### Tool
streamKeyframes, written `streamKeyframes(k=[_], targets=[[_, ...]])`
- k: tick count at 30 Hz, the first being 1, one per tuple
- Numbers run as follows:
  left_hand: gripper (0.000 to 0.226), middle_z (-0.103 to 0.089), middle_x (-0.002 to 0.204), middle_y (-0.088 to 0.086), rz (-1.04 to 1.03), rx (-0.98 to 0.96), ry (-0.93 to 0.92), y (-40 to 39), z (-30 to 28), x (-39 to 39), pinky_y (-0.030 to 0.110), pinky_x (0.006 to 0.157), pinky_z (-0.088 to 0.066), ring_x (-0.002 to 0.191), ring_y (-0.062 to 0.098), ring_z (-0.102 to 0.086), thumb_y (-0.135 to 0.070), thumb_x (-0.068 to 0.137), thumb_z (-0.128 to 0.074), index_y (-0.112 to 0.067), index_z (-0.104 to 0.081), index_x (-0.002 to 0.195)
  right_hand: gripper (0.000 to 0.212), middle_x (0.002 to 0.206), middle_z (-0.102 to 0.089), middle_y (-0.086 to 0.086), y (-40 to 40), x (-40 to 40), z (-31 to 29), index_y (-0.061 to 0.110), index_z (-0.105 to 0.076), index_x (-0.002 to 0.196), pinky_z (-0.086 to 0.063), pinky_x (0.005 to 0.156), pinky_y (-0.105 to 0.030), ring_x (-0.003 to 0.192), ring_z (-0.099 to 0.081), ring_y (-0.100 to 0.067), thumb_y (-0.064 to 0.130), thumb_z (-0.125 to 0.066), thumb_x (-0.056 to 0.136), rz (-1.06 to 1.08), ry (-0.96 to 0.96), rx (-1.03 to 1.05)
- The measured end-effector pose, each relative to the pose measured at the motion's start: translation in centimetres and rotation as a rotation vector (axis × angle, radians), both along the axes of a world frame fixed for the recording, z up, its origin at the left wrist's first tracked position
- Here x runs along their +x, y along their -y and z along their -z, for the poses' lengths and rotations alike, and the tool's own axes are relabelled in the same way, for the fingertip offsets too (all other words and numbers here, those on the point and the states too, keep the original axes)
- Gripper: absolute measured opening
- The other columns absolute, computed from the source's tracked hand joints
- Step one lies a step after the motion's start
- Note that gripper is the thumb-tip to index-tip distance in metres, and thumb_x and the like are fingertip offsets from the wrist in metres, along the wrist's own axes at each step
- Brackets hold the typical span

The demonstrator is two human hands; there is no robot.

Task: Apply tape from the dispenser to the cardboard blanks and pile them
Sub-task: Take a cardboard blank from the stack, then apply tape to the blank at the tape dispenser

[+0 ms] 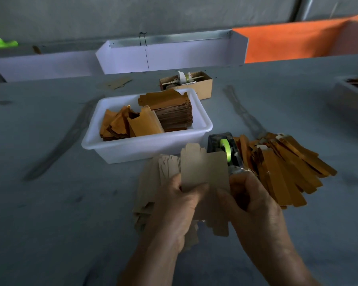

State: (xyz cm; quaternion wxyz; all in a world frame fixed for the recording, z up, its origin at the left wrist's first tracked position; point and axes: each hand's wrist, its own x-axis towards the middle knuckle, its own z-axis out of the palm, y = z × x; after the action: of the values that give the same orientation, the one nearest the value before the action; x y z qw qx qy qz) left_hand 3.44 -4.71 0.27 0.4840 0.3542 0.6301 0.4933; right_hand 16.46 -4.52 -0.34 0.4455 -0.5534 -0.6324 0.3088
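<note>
Dim light, grey worktable point(50, 203) with dark smear marks running diagonally. Along its far edge: white low partition boards point(170, 56) with a metal strip on top, orange panel point(293, 38) toward the far right corner. Grey concrete-looking wall point(132, 13) behind. Metal pole point(300, 9) top right. Something bright green point(0, 42) at the far left.

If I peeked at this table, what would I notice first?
Probably the two hands, left hand and right hand, holding a plain brown cardboard blank up near the front. Just behind it sits a dark tape dispenser with a bright green roll. Farther back, a white plastic tub holds shiny gold blanks.
</note>
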Motion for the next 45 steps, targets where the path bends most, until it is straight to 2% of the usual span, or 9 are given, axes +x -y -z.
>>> streamKeyframes(k=[5,11,16,21,28,33,38,43,45], targets=[[0.010,-0.073,0.077,0.000,-0.004,0.050,-0.069,0.2,0.1,0.4,0.022,0.054,-0.053,0.070,0.015,-0.069,-0.016,0.081,-0.072,-0.021,-0.072,0.089,0.033,0.071,-0.064,0.004,0.8,-1.2,0.1,0.042,-0.044,0.095,-0.055,0.060,-0.033,0.065,-0.063,-0.009,0.021,-0.066,0.083,-0.101,0.122,0.078],[0.023,-0.074,0.079,0.004,0.128,0.033,-0.007,0.5,-1.0,-0.3,0.026,0.059,-0.054,0.072,0.017,-0.071,-0.029,0.093,-0.057,-0.016,-0.072,0.081,0.041,0.087,-0.067,0.009,0.6,-0.4,-0.2,0.047,-0.049,0.112,-0.055,0.070,-0.020,0.078,-0.067,-0.004,0.061,-0.049,0.074,-0.318,-0.043,-0.109],[0.024,-0.074,0.081,0.006,0.217,0.096,-0.084,0.8,-1.5,-0.5,0.024,0.058,-0.054,0.072,0.017,-0.071,-0.034,0.091,-0.060,-0.014,-0.073,0.090,0.030,0.093,-0.065,0.012,0.4,-0.4,-0.2,0.048,-0.049,0.109,-0.055,0.071,-0.017,0.084,-0.065,-0.001,0.042,-0.056,0.081,-0.264,0.011,-0.100],[0.015,-0.075,0.089,-0.001,0.326,0.003,-0.075,0.9,-1.2,-1.0,0.032,0.082,-0.054,0.088,0.016,-0.071,-0.026,0.091,-0.060,-0.023,-0.073,0.098,0.049,0.085,-0.068,0.004,-0.2,0.2,-0.2,0.030,-0.061,0.094,-0.055,0.079,-0.036,0.085,-0.065,-0.012,0.061,-0.058,0.057,-0.071,-0.237,-0.252],[0.025,-0.071,0.078,-0.005,0.267,-0.026,-0.112,1.2,-0.8,0.2,0.033,0.071,-0.049,0.078,0.014,-0.066,-0.044,0.067,-0.072,-0.025,-0.068,0.084,0.023,0.082,-0.071,-0.011,-0.7,0.5,0.1,0.013,-0.072,0.088,-0.053,0.082,-0.043,0.084,-0.066,-0.030,0.027,-0.063,0.072,-0.153,-0.599,-0.529],[0.006,-0.068,0.068,-0.010,0.070,0.092,-0.366,1.5,-0.2,1.7,0.008,0.051,-0.041,0.062,-0.006,-0.060,-0.028,0.084,-0.070,-0.024,-0.069,0.080,0.012,0.081,-0.071,-0.006,-0.9,0.2,0.4,0.017,-0.071,0.089,-0.053,0.085,-0.044,0.087,-0.066,-0.026,0.021,-0.063,0.080,-0.066,-0.551,-0.494],[0.020,-0.064,0.091,-0.011,-0.046,0.246,-0.660,1.7,-0.2,3.1,0.012,0.060,-0.049,0.078,0.004,-0.062,-0.032,0.086,-0.066,-0.035,-0.063,0.106,0.009,0.083,-0.073,-0.004,-0.8,0.1,0.3,0.023,-0.069,0.081,-0.054,0.076,-0.036,0.086,-0.068,-0.023,0.026,-0.066,0.074,-0.016,-0.558,-0.456],[0.048,-0.061,0.071,0.003,0.045,0.374,-1.295,2.1,0.9,4.3,0.025,0.045,-0.045,0.061,0.019,-0.062,-0.015,0.049,-0.087,-0.014,-0.076,0.095,0.007,0.081,-0.072,-0.007,-0.8,0.0,0.0,0.018,-0.071,0.082,-0.055,0.079,-0.039,0.085,-0.068,-0.024,0.020,-0.064,0.080,-0.013,-0.558,-0.468],[0.038,-0.061,0.070,0.006,0.011,0.426,-1.448,2.1,1.4,4.9,0.027,0.049,-0.048,0.063,0.022,-0.061,-0.013,0.063,-0.070,-0.006,-0.075,0.100,0.009,0.079,-0.072,-0.005,-0.7,0.0,0.0,0.016,-0.070,0.083,-0.055,0.073,-0.035,0.082,-0.069,-0.021,0.020,-0.063,0.083,-0.013,-0.561,-0.473]])
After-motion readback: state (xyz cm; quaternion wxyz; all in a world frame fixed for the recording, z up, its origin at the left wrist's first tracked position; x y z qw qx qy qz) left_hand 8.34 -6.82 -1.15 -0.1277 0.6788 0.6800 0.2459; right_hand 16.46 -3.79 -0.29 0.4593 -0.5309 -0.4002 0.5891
